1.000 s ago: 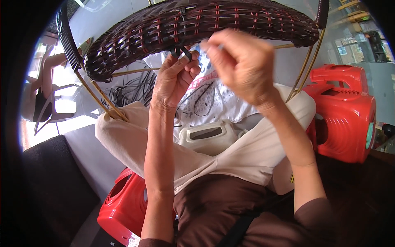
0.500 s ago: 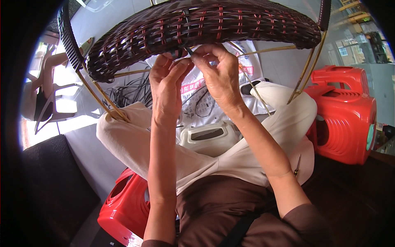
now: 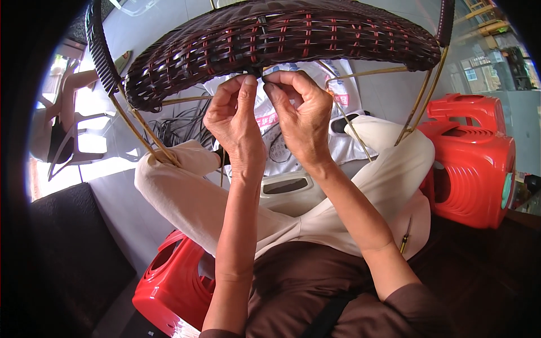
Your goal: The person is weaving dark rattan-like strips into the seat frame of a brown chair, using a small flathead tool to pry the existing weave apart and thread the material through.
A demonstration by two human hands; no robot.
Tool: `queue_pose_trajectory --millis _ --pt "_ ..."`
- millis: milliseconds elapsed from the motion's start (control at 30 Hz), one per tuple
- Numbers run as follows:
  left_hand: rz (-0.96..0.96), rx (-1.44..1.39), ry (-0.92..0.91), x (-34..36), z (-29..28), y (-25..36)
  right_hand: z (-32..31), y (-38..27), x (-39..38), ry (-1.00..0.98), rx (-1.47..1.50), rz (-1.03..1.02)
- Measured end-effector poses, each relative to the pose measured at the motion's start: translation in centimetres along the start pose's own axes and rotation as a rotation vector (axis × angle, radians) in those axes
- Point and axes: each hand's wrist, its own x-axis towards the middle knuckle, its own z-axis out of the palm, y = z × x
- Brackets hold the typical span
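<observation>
A dark brown and reddish woven wicker panel (image 3: 315, 42) on a metal frame curves across the top of the view. At its near lower edge, around the middle, a black strip (image 3: 256, 71) comes out of the weave. My left hand (image 3: 236, 121) pinches this strip between thumb and fingers, just beneath the edge. Close beside it on the right, my right hand (image 3: 304, 115) is also closed, thumb against forefinger, on a short dark end of strip. The fingertips nearly meet, and they hide part of the strip.
Thin brass-coloured frame legs (image 3: 135, 127) stand at both sides, by my knees. Loose black strips (image 3: 180, 121) and a white printed sack (image 3: 344, 141) lie on the floor. Red plastic stools (image 3: 468, 163) are at right, another red stool (image 3: 174, 287) lower left, a pale stool (image 3: 290, 188) between my legs.
My left hand has shifted right and turned, its thumb now up against the strip. My right hand has moved slightly down. The panel has shifted a little to the right.
</observation>
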Motion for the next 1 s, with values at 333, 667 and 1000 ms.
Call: queue_pose_trajectory --millis 333,667,1000 --pt "0.119 0.053 -0.168 0.1 -1.6 -0.4 1.7 -0.8 0.2 0.144 0.426 0.32" --pt "-0.022 -0.013 -0.168 0.1 -1.6 -0.1 1.6 -0.3 0.3 0.098 0.341 0.329" --pt "-0.551 -0.287 -0.281 2.7 -2.5 0.7 1.0 1.1 0.2 -0.066 0.381 0.237"
